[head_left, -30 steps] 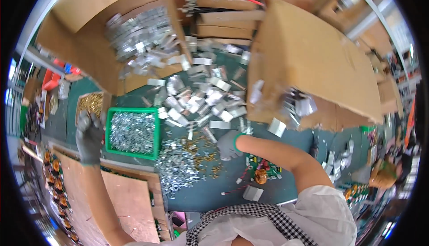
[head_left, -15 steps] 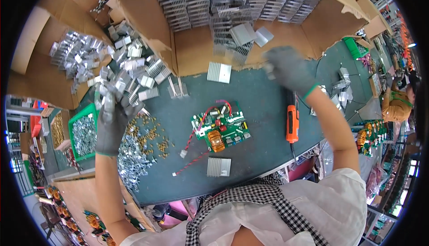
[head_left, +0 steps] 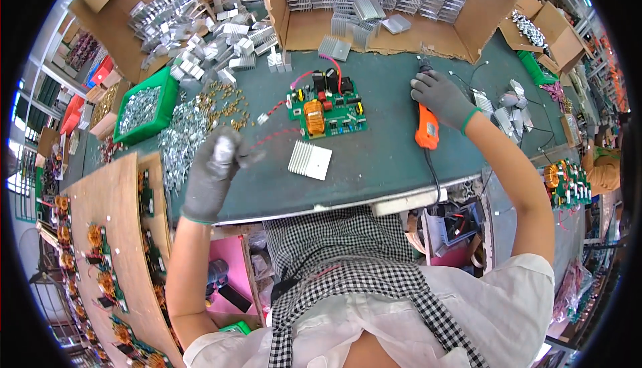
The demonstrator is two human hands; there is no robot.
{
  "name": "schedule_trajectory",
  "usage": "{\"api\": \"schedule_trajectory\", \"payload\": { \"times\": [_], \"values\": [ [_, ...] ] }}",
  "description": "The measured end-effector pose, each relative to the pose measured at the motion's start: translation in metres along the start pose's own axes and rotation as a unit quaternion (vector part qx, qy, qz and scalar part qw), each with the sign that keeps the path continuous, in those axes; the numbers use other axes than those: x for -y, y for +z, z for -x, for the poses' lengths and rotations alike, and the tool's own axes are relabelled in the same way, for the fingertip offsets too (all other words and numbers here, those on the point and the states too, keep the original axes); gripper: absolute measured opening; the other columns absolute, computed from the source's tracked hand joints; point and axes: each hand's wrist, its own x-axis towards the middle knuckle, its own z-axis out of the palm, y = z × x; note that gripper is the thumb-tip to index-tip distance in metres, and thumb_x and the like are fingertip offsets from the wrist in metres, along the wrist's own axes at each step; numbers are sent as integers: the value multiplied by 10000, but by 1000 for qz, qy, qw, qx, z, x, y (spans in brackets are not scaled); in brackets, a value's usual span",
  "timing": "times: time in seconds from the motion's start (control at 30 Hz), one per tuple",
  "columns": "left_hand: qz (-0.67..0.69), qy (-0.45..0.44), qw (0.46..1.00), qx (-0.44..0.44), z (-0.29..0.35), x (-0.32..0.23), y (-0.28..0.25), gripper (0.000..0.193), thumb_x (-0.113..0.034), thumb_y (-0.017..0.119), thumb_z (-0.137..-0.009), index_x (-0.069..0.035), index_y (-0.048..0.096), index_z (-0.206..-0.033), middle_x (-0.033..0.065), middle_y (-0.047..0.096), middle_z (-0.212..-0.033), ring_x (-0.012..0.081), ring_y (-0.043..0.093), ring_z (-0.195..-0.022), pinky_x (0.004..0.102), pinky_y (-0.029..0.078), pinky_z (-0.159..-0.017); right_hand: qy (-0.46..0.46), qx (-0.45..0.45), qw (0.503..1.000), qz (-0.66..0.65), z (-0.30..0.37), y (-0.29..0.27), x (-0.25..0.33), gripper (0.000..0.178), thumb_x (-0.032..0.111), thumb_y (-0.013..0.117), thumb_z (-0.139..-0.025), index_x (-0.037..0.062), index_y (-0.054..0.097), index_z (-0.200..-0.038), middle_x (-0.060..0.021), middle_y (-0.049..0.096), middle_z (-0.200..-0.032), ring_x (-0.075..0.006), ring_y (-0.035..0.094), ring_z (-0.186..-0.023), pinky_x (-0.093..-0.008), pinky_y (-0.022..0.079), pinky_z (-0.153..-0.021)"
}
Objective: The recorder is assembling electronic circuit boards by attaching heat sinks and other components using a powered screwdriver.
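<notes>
My right hand [head_left: 441, 98], in a grey glove, is wrapped round the dark front part of an orange electric screwdriver [head_left: 426, 132], whose tip points away from me. My left hand [head_left: 212, 175], also gloved, is above the bench near the loose fasteners, its fingers closed on a small silver metal piece [head_left: 223, 152], blurred by motion. Between my hands lies a green circuit board [head_left: 344, 119] with a copper coil and red wires. One finned heat sink [head_left: 309, 160] lies just in front of the board, another [head_left: 334, 48] behind it.
A cardboard box [head_left: 428, 40] of stacked heat sinks stands at the back. To its left are a heap of silver heat sinks [head_left: 234, 43], brass screws [head_left: 224, 104], silver clips [head_left: 179, 142] and a green bin [head_left: 164, 117]. The screwdriver's cord [head_left: 435, 174] hangs over the front edge.
My right hand has come from beside the cardboard box onto the screwdriver. My left hand has left the heat sink heap with the silver piece, coming nearer. The whole view has shifted.
</notes>
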Motion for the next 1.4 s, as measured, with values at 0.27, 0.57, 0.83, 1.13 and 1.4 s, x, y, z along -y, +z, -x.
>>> {"api": "schedule_trajectory", "payload": {
  "times": [0.27, 0.57, 0.83, 1.13, 1.4],
  "values": [
    [-105, 24, 994, 9, 55, 42, 47, 127, -75, 679, -864, -41, 564, -907, -14, 576, -805, 67, 543, -761, 235, 467, -703, 63, -160, 960, -219, 32, -45, 70, 472, 194, 718, -698, 87, 575, -1135, -86, 577, -1167, -274, 526, -1172, -390, 399, -1009],
    [-314, 176, 933, 4, 47, 56, 67, 171, -77, 733, -769, -46, 625, -898, 106, 627, -819, 284, 628, -757, 361, 497, -684, 120, -478, 416, -764, 39, -195, 83, 744, 261, 680, -768, 22, 380, -1406, -158, 539, -1258, -281, 565, -1095, -438, 402, -1000],
    [-332, 187, 924, 24, 33, 48, 86, 192, -112, 733, -765, -71, 612, -908, 98, 634, -840, 302, 632, -774, 385, 495, -681, -73, -566, 338, -748, 6, -226, 83, 738, 440, 590, -864, 0, 369, -1414, -177, 511, -1282, -176, 490, -684, -335, 424, -617],
    [-314, 194, 929, 32, 28, 52, 87, 162, -109, 708, -797, -49, 598, -899, 100, 631, -836, 277, 619, -749, 359, 488, -671, -219, -469, 386, -764, -2, -221, 80, 761, 333, 696, -858, 18, 313, -1436, -178, 433, -1370, -233, 599, -759, -398, 514, -656],
    [-296, 183, 937, 10, 30, 52, 87, 159, -114, 709, -811, -49, 599, -904, 94, 613, -805, 269, 619, -738, 356, 489, -666, -217, -441, 384, -781, 3, -216, 81, 825, 316, 757, -808, 26, 309, -1436, -176, 443, -1390, -246, 632, -769, -402, 530, -654]
  ]
}}
